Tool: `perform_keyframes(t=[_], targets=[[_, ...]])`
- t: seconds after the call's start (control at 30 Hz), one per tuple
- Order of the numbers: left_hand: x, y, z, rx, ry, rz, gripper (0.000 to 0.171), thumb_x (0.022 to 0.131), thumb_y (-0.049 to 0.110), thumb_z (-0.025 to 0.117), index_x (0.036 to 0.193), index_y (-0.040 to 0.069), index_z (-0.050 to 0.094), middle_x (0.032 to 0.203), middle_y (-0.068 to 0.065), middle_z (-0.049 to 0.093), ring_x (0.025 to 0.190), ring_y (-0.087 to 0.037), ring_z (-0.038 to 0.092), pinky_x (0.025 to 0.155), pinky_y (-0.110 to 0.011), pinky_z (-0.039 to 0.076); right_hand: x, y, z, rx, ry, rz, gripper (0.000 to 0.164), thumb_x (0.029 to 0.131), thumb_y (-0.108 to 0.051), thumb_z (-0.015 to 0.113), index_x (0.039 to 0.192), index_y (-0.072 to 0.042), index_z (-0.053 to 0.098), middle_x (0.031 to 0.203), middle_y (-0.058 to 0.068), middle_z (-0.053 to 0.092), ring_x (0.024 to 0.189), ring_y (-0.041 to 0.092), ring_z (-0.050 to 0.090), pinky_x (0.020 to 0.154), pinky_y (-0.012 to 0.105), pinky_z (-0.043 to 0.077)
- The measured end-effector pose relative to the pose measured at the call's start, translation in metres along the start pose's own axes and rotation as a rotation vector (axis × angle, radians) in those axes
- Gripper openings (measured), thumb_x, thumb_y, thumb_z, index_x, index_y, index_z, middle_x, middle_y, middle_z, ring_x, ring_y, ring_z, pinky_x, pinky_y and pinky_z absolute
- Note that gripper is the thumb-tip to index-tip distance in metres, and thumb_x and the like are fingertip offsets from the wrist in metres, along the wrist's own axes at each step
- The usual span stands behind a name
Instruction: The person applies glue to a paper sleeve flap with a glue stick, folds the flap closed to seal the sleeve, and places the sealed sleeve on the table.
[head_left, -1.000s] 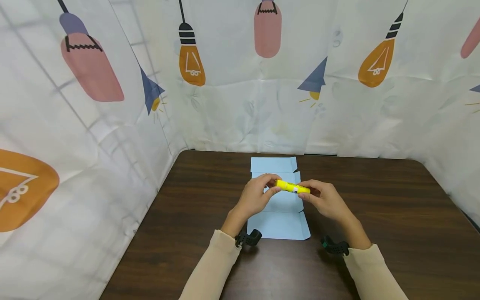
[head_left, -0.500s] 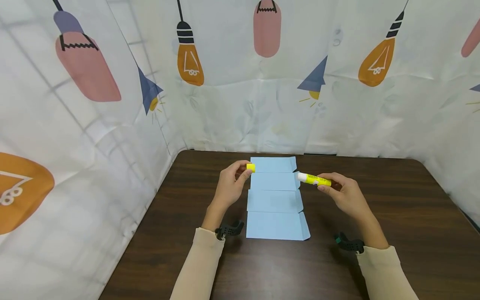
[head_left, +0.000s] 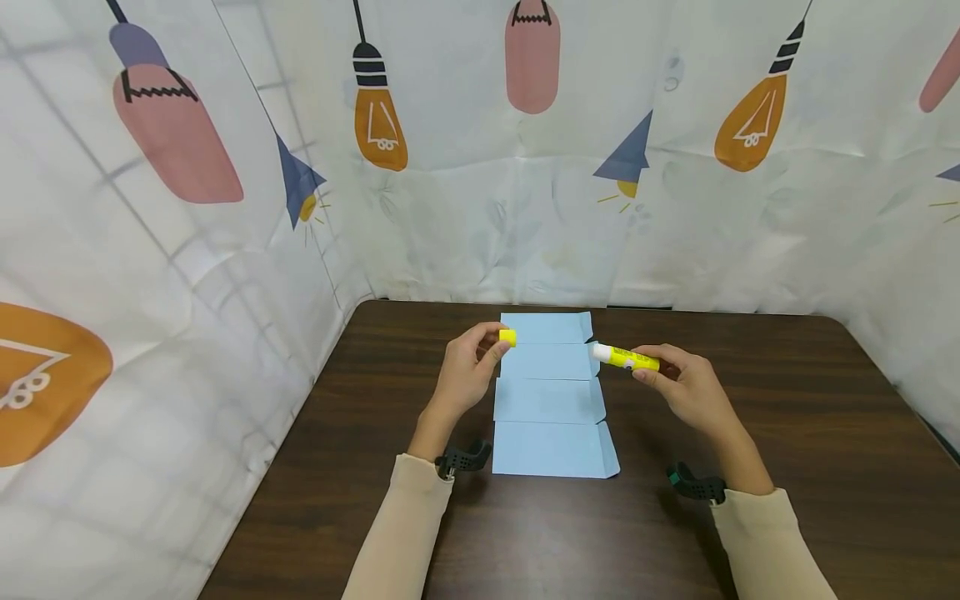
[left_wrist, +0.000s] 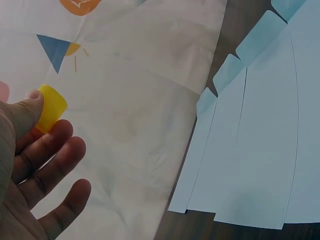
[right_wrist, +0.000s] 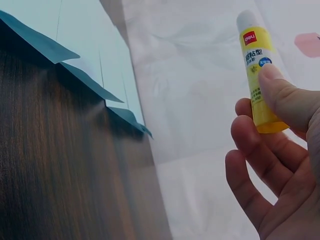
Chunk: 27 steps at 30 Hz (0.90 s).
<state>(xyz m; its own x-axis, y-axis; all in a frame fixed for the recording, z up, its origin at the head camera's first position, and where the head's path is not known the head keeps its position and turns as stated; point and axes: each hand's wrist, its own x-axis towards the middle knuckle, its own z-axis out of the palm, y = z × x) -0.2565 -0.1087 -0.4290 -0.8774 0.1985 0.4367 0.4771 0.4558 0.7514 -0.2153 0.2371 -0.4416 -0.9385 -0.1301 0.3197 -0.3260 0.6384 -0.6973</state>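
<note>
Between thumb and fingers, my left hand point(head_left: 467, 371) pinches a small yellow cap point(head_left: 507, 337) above the left edge of the paper. The same cap point(left_wrist: 51, 108) shows close up in the left wrist view, the other fingers spread loosely. My right hand point(head_left: 690, 387) holds a yellow glue stick point(head_left: 627, 358), its white end pointing left. In the right wrist view the uncapped glue stick point(right_wrist: 257, 75) tilts upward, thumb on its label. A light blue creased sheet point(head_left: 550, 400) with side flaps lies flat on the table, below and between both hands.
The dark wooden table point(head_left: 787, 433) runs back to a pale curtain point(head_left: 450, 233) printed with lamps. Another curtain side stands along the left edge. Dark straps with camera mounts point(head_left: 465, 458) sit on both wrists. The sheet's flaps point(right_wrist: 85, 80) lift slightly along its right side.
The cap has come off the glue stick, and the hands have moved apart, left hand leftward with the cap, right hand rightward with the stick. Over the last half second both barely shifted.
</note>
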Motion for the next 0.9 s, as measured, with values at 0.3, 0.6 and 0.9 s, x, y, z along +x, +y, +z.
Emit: perform_keyframes(t=[0.3,0.6,0.9], targets=[[-0.001,-0.005,0.002,-0.001,-0.007,0.008,0.027,0.099,0.021,0.069,0.122,0.007,0.068,0.099,-0.006,0.072,0.087,-0.018,0.066,0.079,-0.030,0.056,0.000,0.000,0.002,-0.002,-0.006,0.010,0.032,0.096,-0.019,0.073,0.126,-0.010,0.070,0.103,0.011,0.070,0.076,0.019,0.053,0.059,0.025,0.045],[0.000,-0.011,0.000,0.017,-0.016,-0.048,0.028,0.098,0.020,0.070,0.123,0.009,0.068,0.101,-0.006,0.071,0.089,-0.018,0.065,0.083,-0.032,0.056,-0.001,-0.001,0.001,0.009,-0.013,0.030,0.035,0.097,-0.020,0.071,0.130,-0.008,0.067,0.110,0.016,0.070,0.080,0.020,0.055,0.062,0.024,0.047],[-0.001,-0.024,-0.004,0.001,-0.010,-0.126,0.030,0.097,0.020,0.071,0.124,0.009,0.067,0.104,-0.007,0.070,0.094,-0.021,0.065,0.087,-0.037,0.057,-0.001,0.000,-0.001,0.007,0.004,0.028,0.034,0.097,-0.021,0.072,0.129,-0.010,0.068,0.106,0.013,0.070,0.077,0.019,0.054,0.060,0.025,0.047]])
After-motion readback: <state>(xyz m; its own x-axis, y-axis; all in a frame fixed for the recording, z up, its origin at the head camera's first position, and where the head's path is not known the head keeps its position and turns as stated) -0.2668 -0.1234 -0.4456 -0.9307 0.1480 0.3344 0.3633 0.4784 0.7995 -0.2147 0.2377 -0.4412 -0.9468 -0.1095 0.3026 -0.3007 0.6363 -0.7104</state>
